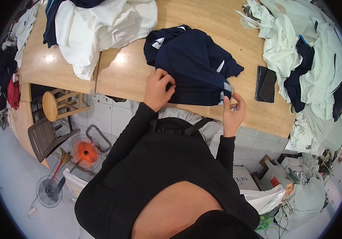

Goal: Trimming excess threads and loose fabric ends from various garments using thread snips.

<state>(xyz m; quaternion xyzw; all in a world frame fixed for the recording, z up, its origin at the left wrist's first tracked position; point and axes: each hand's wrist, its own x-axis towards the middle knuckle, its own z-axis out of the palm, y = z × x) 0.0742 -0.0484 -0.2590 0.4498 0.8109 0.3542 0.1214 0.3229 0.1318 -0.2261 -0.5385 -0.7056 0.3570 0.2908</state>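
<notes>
A navy garment (194,63) with white trim lies crumpled on the wooden desk (127,67), close to its near edge. The left hand (159,88) rests on the garment's near-left part, fingers curled and pinching a fold of the cloth. The right hand (233,113) is at the near edge of the desk by the garment's near-right corner — thumb and fingers closed on the hem there, with a small blue thing (235,107) between them, too small to tell what it is.

Toward the desk's far-left corner sits a heap of white cloth (99,28); along the right edge, a pile of pale green clothes (310,59) — a dark folded piece (265,84) lies flat just beside it. On the floor to the left stand a wooden stool (59,104) and an orange heater (86,152).
</notes>
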